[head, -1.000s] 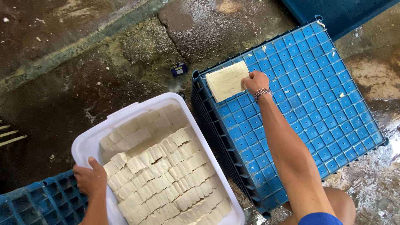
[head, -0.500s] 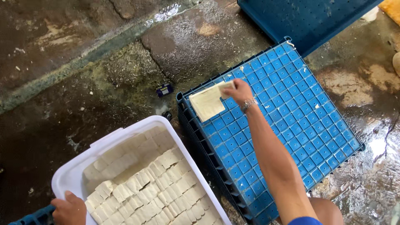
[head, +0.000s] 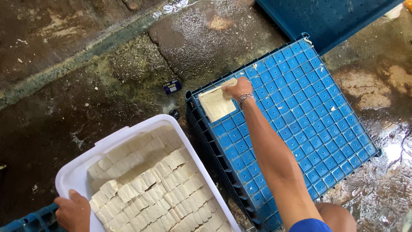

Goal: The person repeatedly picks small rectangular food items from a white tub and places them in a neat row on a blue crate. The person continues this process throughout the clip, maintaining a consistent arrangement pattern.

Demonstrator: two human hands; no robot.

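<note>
At the far left, the left hand (head: 74, 211) closes its fingers over the near rim of a white plastic tub (head: 128, 133), just beside a blue crate corner (head: 25, 221) that shows at the bottom edge. The tub is packed with pale cut tofu blocks (head: 150, 189) lying in close rows, and it sits on the wet, dark concrete floor (head: 86, 86), left of an upturned blue grid crate (head: 300, 129). Between the tub and that crate, on the floor, lies a small dark blue object (head: 172, 87), too small to identify. On the crate's top, near its far left corner, rests a flat pale square slab (head: 216, 104), and the right hand (head: 238, 89) is laid on the slab's far right edge, fingers bent and touching it; whether they pinch it or only press on it cannot be told. A beaded bracelet (head: 245, 99) circles that wrist, and the forearm runs back across the crate's surface. Beyond the crate's far right corner lies a second blue crate (head: 326, 17), cut by the frame.
</note>
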